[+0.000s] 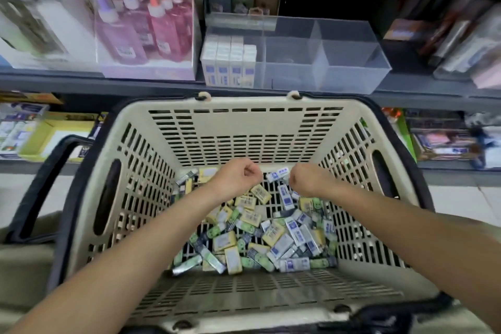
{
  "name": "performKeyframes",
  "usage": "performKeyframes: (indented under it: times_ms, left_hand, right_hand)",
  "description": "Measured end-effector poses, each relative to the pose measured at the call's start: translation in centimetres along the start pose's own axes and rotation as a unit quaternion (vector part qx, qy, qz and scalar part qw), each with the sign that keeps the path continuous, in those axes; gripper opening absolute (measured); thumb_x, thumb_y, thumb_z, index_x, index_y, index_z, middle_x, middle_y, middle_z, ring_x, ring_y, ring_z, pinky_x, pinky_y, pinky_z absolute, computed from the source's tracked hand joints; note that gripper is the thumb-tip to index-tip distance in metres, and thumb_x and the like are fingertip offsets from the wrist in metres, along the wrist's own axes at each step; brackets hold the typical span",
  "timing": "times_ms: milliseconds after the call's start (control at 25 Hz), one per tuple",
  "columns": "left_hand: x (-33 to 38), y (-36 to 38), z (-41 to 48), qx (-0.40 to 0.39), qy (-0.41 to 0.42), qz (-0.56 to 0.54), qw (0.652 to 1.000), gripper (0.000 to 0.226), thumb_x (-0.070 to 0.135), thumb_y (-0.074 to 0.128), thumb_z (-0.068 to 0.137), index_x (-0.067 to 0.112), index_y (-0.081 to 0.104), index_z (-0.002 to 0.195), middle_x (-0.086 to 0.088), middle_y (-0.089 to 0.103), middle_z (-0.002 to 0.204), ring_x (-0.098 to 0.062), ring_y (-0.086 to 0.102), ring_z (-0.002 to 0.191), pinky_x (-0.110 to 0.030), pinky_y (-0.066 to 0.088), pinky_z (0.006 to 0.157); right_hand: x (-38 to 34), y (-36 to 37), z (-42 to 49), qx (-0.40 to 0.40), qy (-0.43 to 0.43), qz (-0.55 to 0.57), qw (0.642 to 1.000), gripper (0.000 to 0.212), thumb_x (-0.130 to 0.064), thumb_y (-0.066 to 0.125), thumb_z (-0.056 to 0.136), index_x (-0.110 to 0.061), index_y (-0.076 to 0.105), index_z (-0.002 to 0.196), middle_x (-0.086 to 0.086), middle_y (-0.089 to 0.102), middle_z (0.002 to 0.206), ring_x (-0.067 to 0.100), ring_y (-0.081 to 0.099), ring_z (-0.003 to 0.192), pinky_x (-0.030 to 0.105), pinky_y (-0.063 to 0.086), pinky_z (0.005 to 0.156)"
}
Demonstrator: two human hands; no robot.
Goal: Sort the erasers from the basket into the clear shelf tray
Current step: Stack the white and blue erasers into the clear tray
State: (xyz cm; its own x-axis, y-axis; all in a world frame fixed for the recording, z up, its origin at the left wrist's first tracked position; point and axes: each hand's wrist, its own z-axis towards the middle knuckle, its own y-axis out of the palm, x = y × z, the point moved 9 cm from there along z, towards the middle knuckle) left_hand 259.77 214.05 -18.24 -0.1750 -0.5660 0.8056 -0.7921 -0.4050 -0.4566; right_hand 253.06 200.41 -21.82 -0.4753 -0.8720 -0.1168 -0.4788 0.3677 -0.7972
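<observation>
A beige slotted basket (245, 106) holds a loose pile of erasers (260, 236) in yellow, green and white-and-blue wrappers. Both my hands reach down into its far end with wrists bent and fingers curled under. My left hand (237, 177) forms a fist over the pile, and what its fingers hold is hidden. My right hand (307, 180) pinches the end of a white-and-blue eraser (277, 175) that lies between the two hands. On the shelf behind the basket stands the clear shelf tray (341, 62). Its left compartment holds upright white-and-blue erasers (230, 64).
Pink and purple glue bottles (146, 24) stand in a clear box left of the tray. Packaged goods (466, 43) fill the shelf at the right. A lower shelf holds a yellow box (57, 133). The basket's black handle (40, 184) hangs at the left.
</observation>
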Motion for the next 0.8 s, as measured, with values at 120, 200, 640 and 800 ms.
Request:
performKeyframes:
  times_ms: [120, 200, 640, 800]
  left_hand:
    - [-0.9, -0.6, -0.1, 0.004, -0.003, -0.001, 1.0, 0.009, 0.017, 0.052, 0.093, 0.012, 0.054, 0.086, -0.008, 0.051, 0.083, -0.017, 0.047, 0.073, -0.014, 0.043, 0.059]
    - [-2.1, -1.2, -0.1, 0.014, -0.019, -0.011, 1.0, 0.012, 0.017, 0.052, 0.093, 0.01, 0.054, 0.085, -0.008, 0.051, 0.083, -0.018, 0.046, 0.074, -0.01, 0.041, 0.055]
    - [-4.3, 0.8, 1.0, -0.003, -0.075, 0.048, 0.996, 0.027, 0.03, 0.051, 0.095, 0.009, 0.063, 0.104, 0.002, 0.058, 0.079, -0.011, 0.052, 0.062, -0.024, 0.041, 0.053]
    - [-7.0, 0.8, 0.4, -0.003, -0.182, -0.138, 0.974, 0.015, 0.012, 0.049, 0.096, 0.008, 0.053, 0.109, -0.007, 0.065, 0.094, -0.013, 0.059, 0.07, -0.024, 0.049, 0.056]
  right_hand:
    - [0.1, 2.5, 1.2, 0.0, 0.034, -0.016, 0.999, 0.023, -0.02, 0.058, 0.087, -0.013, 0.049, 0.066, 0.003, 0.056, 0.071, 0.02, 0.055, 0.065, 0.029, 0.046, 0.06]
    - [-0.1, 4.1, 1.2, 0.006, 0.058, -0.032, 0.998, 0.031, -0.034, 0.061, 0.085, -0.015, 0.044, 0.067, 0.0, 0.053, 0.069, 0.018, 0.051, 0.062, 0.028, 0.042, 0.058]
    - [-6.7, 0.9, 0.9, 0.006, -0.152, 0.301, 0.942, 0.029, -0.025, 0.078, 0.072, -0.031, 0.051, 0.082, -0.005, 0.062, 0.081, 0.004, 0.053, 0.062, 0.017, 0.04, 0.054]
    - [0.1, 0.1, 2.4, 0.093, 0.012, 0.105, 0.99, 0.016, -0.02, 0.061, 0.087, -0.022, 0.051, 0.101, -0.004, 0.06, 0.081, 0.014, 0.056, 0.068, 0.026, 0.043, 0.053]
